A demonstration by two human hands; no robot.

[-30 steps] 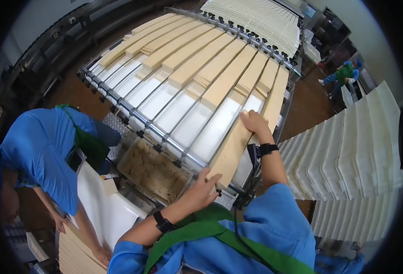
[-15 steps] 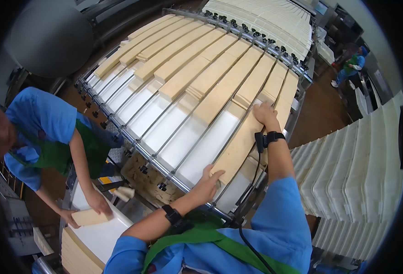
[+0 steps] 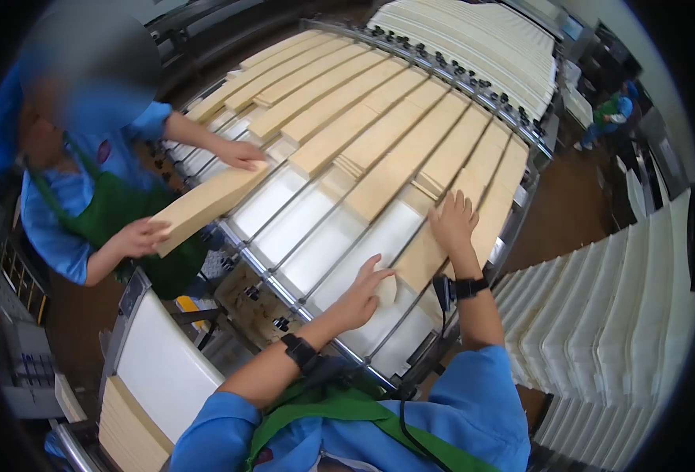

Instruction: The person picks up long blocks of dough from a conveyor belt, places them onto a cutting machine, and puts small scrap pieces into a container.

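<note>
Long, pale cream slabs lie in lanes on a white slatted table (image 3: 292, 244) in front of me. My right hand (image 3: 453, 224) rests on a slab (image 3: 420, 263) on the right, fingers spread and palm down. Beside the near end of that slab is my left hand (image 3: 355, 299), with a small, thin, rounded pale piece (image 3: 385, 292) between its fingers and thumb. A dark band with a small device and cord is on my right wrist, and another dark band is on my left.
At left, a co-worker (image 3: 103, 197) holds a pale slab (image 3: 210, 204) in both hands over the table's edge. A bin with pale scraps (image 3: 249, 303) stands below. Nearby are a white chute (image 3: 162, 366) and a stack of slabs (image 3: 131, 429). White sheets (image 3: 591, 307) hang at right.
The slab under my hands has moved away from me, and my left hand has moved with it. The co-worker has turned from the chute and now holds a longer slab at the table.
</note>
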